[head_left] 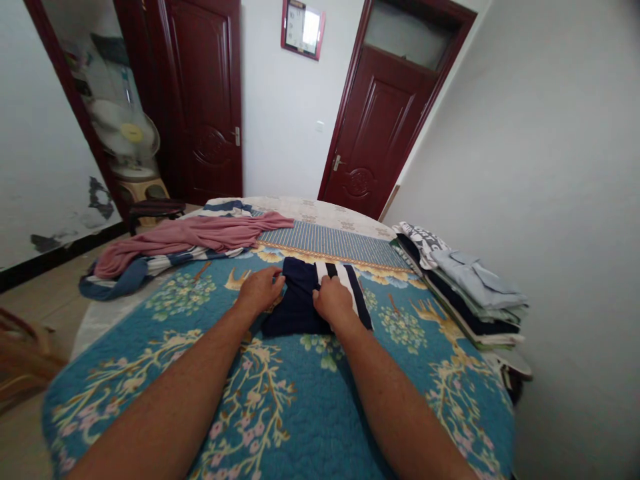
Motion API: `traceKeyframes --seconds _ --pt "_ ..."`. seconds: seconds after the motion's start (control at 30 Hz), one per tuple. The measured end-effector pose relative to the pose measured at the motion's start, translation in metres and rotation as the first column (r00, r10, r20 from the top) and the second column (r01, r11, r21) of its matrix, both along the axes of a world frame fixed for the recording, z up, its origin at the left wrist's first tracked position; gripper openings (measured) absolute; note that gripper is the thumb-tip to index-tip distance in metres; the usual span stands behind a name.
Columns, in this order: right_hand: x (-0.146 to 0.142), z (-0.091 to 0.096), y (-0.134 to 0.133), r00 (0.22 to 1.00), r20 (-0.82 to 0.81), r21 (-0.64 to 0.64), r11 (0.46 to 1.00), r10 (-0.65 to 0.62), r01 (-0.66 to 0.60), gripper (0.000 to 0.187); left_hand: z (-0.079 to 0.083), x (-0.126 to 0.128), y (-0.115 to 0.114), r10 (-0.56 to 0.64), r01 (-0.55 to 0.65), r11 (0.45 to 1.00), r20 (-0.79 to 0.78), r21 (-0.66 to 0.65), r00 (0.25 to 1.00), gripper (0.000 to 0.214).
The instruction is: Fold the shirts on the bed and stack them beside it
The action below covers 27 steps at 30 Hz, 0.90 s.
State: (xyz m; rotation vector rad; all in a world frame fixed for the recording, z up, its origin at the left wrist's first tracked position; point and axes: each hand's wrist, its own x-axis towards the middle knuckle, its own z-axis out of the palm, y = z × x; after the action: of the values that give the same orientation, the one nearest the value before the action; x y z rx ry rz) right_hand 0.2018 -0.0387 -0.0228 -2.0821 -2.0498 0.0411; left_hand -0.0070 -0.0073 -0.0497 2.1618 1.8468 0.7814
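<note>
A small folded garment, navy with white stripes on its right part, lies on the blue floral quilt in the middle of the bed. My left hand rests on its left edge with fingers curled over the cloth. On the garment's middle sits my right hand, fingers bent and pinching the fabric near the stripes. Both forearms reach in from the bottom of the view.
A stack of folded clothes sits along the bed's right edge by the wall. A pink garment and striped navy cloth lie loose at the far left. Two dark red doors and a fan stand beyond.
</note>
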Motion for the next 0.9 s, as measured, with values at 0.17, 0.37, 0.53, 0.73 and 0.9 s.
traceKeyframes --seconds 0.17,0.37,0.53,0.73,0.9 --pt "0.028 0.000 0.002 0.914 -0.312 0.085 0.966 0.259 -0.245 0.032 0.001 0.003 -0.001 -0.016 0.015 1.000 0.040 0.027 0.999 0.040" --pt "0.083 -0.014 0.000 0.947 -0.182 0.324 0.926 0.263 -0.195 0.044 0.006 0.031 -0.019 -0.185 0.166 0.966 0.081 0.199 0.979 0.042" --pt "0.085 -0.049 -0.008 0.981 -0.035 0.164 0.969 0.193 -0.185 0.052 0.000 0.070 -0.048 -0.427 0.432 0.884 -0.070 0.179 0.902 0.056" --pt "0.079 -0.050 -0.009 0.986 -0.053 0.113 0.982 0.159 -0.152 0.055 -0.019 0.089 -0.059 -0.426 0.441 0.898 -0.249 0.001 0.869 0.069" --pt "0.080 -0.043 -0.003 0.985 -0.131 0.025 0.993 0.116 -0.114 0.061 -0.020 0.087 -0.058 -0.385 0.380 0.921 -0.327 -0.082 0.863 0.071"
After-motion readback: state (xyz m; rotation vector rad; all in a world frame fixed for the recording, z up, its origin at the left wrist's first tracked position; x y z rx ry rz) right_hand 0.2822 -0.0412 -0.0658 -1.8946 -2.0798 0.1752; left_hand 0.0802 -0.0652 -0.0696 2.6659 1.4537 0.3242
